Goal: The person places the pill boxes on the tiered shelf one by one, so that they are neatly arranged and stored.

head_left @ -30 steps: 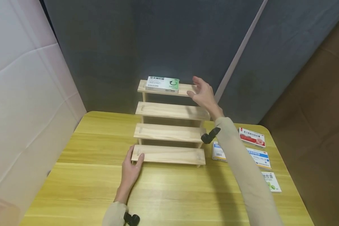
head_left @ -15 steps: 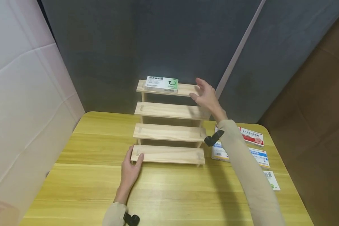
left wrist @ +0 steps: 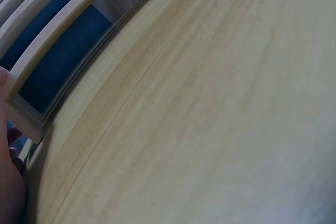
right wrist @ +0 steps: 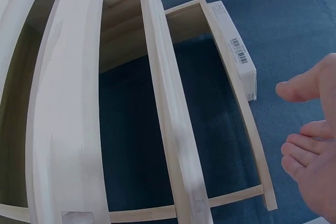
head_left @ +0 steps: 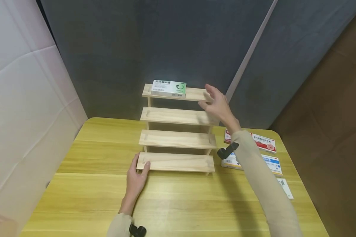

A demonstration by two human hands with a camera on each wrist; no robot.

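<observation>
A wooden step rack [head_left: 178, 139] with stacked shelves stands on the table in the head view. A white and green medicine box [head_left: 168, 89] lies flat on the left part of its top shelf. My left hand [head_left: 135, 181] grips the left end of the bottom shelf, thumb on top; the left wrist view shows its fingers around the rack's corner. My right hand [head_left: 219, 106] hovers by the right end of the top shelf, fingers apart and holding nothing. In the right wrist view, a gap separates that hand from the box [right wrist: 236, 51].
Several medicine boxes lie right of the rack, partly behind the right sleeve: a red and white box [head_left: 265, 144], a blue and white box [head_left: 273, 165] and a white box [head_left: 285, 188] among them. A dark curtain [head_left: 178, 39] hangs behind the table [head_left: 86, 191].
My right hand has drawn slightly right and down, away from the medicine box. The left hand keeps its grip on the rack, and the box stays on the top shelf.
</observation>
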